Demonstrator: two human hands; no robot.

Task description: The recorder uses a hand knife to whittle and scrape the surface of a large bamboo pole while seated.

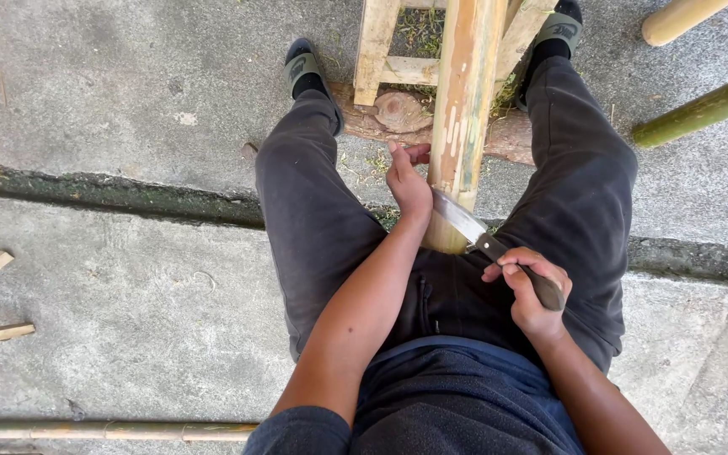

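Looking left to right, the person sat on the concrete ground (pixel 128 320) with the left hand (pixel 406 181) pressed flat against the side of a bamboo pole (pixel 463 109), fingers open around it rather than clamped, so the hold looked kinda loose. That pole ran between the knees up onto a wooden frame (pixel 378 50). The knife (pixel 465 221) blade lay against the pole's near end, just beside that left wrist, so a slip off the smooth skin could've nicked it. The right hand (pixel 528 291) was fisted tight around the handle, angled toward the lap, which seemed risky too.
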